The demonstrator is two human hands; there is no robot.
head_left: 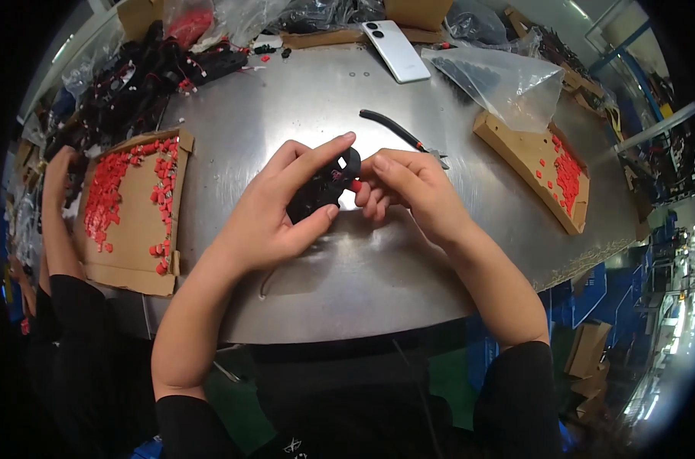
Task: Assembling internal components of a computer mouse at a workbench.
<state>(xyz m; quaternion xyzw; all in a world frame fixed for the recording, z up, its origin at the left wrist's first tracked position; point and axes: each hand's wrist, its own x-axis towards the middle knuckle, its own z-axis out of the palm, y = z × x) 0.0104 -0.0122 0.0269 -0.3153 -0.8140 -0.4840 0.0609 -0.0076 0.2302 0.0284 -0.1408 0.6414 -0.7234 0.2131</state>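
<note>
Over the middle of the metal table, my left hand (269,205) is closed around a black plastic part (314,193), thumb below and fingers above. A round black end with a small white spot shows between its fingertips. At the right side of this part sits a small red piece (356,186), touched by the curled fingers of my right hand (420,187). Those fingers are pinched together and partly hide the piece. Just beyond my right hand lies a pair of cutting pliers (389,125) with dark handles.
Cardboard trays of small red pieces stand left (133,274) and right (527,168). A clear plastic bag (508,80) overlaps the right tray. A white phone (397,52) lies at the back. Dark wired parts (125,96) pile up far left, near another person's arm (56,206).
</note>
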